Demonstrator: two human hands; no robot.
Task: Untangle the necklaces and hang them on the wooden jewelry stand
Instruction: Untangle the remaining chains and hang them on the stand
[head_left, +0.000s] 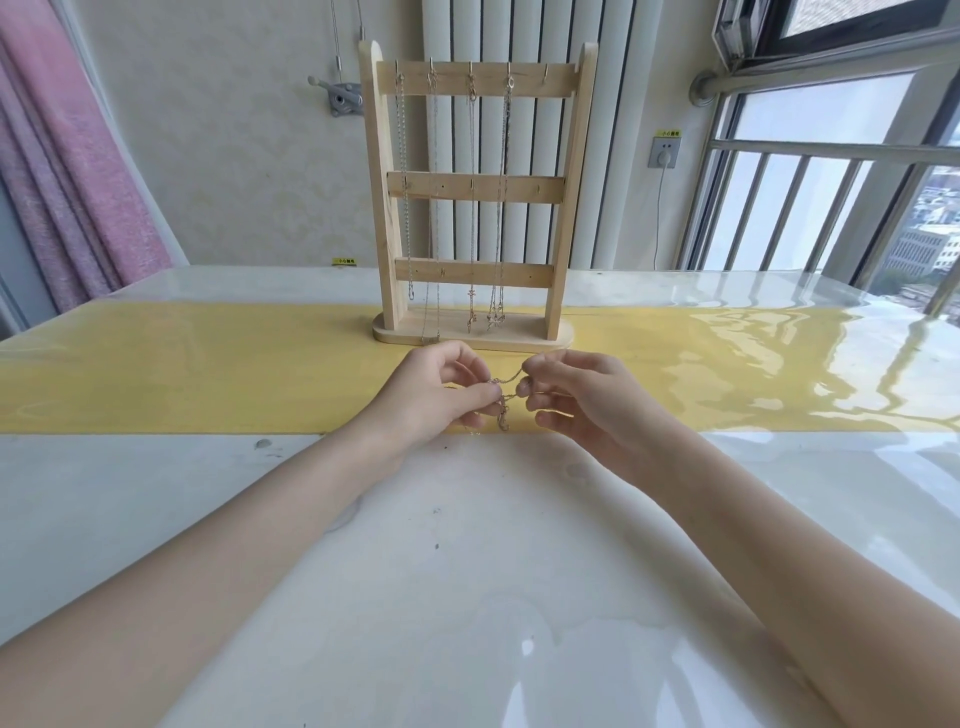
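The knotted necklace (501, 397), pinched by the left hand (441, 389) and right hand (576, 400), is best teased apart gently before the 5th hook (545, 75) is used.

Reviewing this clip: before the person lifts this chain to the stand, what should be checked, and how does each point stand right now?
1. Both hands hold the chain: ok, left hand and right hand each pinch it.
2. Chain free of knots: cannot tell, it bunches between the fingers.
3. Free hook on the top bar: ok, the rightmost hook looks empty.
4. Wooden stand upright: ok.
5. Four hung necklaces hang apart: ok up top; cannot tell at the pendants.
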